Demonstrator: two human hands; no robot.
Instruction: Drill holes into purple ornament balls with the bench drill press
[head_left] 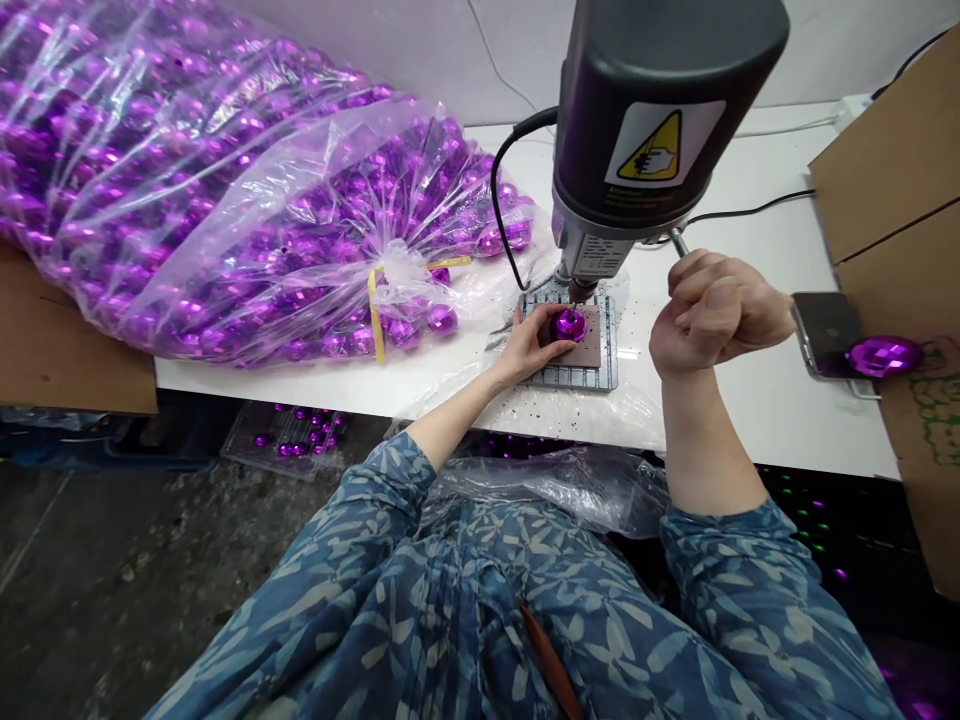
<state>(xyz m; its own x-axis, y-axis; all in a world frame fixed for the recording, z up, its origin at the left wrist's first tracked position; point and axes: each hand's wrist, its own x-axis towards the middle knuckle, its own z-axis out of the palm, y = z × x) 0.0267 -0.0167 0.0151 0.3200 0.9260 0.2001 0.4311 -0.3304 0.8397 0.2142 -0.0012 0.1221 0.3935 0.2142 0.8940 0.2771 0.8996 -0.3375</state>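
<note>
Left fingers (pixel 541 314) hold a purple ball (pixel 571 326) beneath the drill (pixel 667 60).

The faceted ball (pixel 571 325) in the middle is shiny purple, and the balls (pixel 491 240) in the left bag (pixel 277 185) have this same colour. The drill machine (pixel 667 50) is black above, silver-grey below, with a label (pixel 664 145) of white, yellow and black. The table (pixel 750 420) is white, the right box (pixel 885 170) brown, the near sleeves (pixel 742 570) blue with a pale leaf pattern.
</note>
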